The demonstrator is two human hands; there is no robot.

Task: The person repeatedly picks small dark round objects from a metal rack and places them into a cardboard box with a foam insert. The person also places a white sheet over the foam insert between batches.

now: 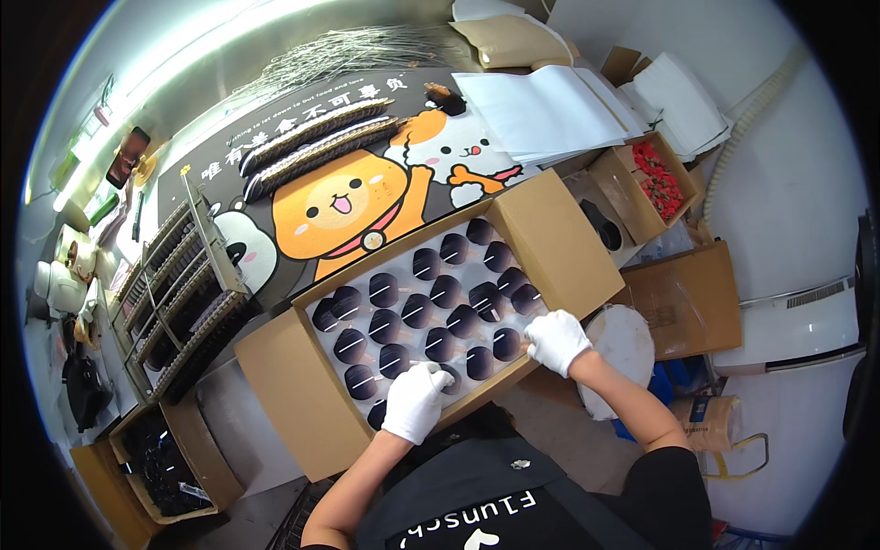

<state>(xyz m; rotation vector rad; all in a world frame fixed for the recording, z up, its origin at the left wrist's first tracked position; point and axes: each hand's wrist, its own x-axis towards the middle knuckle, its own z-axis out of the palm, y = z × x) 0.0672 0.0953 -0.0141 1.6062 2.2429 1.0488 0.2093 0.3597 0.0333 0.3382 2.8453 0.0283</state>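
Observation:
An open cardboard box [412,250] lies in front of me, its side flaps folded outward. Rows of dark tinted lenses [445,291] stand in it over a whitish layer, several close together or overlapping. My left hand [414,402], in a white glove, is at the near edge of the box with its fingers curled beside a lens; whether it pinches anything is hidden. At the right near corner, my gloved right hand [558,342] has its fingers bent near another lens and the box wall; its fingertips are partly hidden, and what they hold is unclear.
A metal rack of dark lenses [179,295] stands at left. Dark lens stacks [316,148] lie on a cartoon-printed mat [344,206] behind the box. White sheets [543,113] and a small box of red pieces [656,182] are at right. Lower left is a carton of dark items [161,467].

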